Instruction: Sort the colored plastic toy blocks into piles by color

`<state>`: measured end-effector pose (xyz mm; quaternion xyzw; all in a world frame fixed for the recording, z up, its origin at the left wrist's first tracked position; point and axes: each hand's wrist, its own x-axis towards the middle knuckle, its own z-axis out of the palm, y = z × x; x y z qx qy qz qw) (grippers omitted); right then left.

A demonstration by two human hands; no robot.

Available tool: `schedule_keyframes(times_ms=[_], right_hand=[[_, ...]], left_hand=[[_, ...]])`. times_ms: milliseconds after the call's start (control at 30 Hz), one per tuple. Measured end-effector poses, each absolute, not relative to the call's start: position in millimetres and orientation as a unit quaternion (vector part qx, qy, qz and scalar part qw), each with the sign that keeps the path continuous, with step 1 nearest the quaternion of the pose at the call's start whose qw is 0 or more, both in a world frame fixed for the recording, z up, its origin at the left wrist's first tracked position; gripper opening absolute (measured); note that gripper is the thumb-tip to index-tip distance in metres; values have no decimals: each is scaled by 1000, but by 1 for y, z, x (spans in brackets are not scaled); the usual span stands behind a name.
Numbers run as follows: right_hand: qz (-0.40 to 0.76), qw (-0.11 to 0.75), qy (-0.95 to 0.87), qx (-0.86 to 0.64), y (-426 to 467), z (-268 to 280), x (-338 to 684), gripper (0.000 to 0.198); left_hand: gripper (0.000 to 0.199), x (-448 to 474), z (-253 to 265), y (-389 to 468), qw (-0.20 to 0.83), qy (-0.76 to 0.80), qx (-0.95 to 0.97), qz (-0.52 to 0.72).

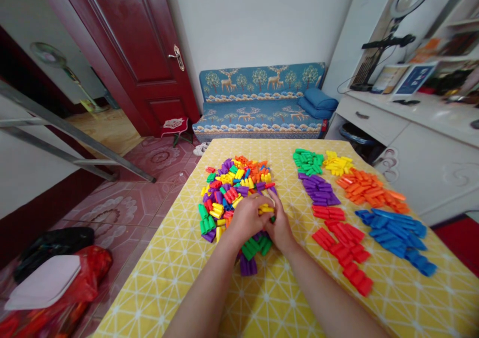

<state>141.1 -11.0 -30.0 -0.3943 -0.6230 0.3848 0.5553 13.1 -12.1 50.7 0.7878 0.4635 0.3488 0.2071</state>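
My left hand (249,216) and my right hand (279,223) meet at the near right side of a mixed pile of plastic tube-shaped building blocks (224,196). Between their curled fingers is a yellow building block (266,209), partly covered by the fingers. A bit of green shows by the right fingers. Just under my wrists lie green blocks (252,248) and a purple block (248,266). To the right are single-colour groups: green blocks (308,162), yellow blocks (338,163), purple blocks (319,189), orange blocks (370,191), red blocks (344,243) and blue blocks (396,236).
All the blocks lie on a table with a yellow patterned cloth (157,283). Beyond it stands a blue sofa (258,111). A white cabinet (422,153) is at the right, a metal ladder-like frame (93,148) at the left. Bags (90,268) lie on the floor.
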Motion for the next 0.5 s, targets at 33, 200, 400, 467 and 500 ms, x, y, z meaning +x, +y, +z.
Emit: schedule_keyframes(times_ms=[33,200,400,467,500], right_hand=[[388,543,-627,-403,-11,-29,142,70],[344,530,-620,-466,-4,-32,146,44],[269,556,-627,-474,2,-35,149,37],[237,567,-621,-487,0,-33,152,33],[222,573,-616,-493,-1,-31,154,31]], left_hand=[[16,9,48,-9,207,475,765,382],[16,-22,31,11,180,543,647,505],[25,-40,22,19,85,568,690,441],[26,-41,23,18,44,583,687,431],[24,-40,24,17,39,585,686,432]])
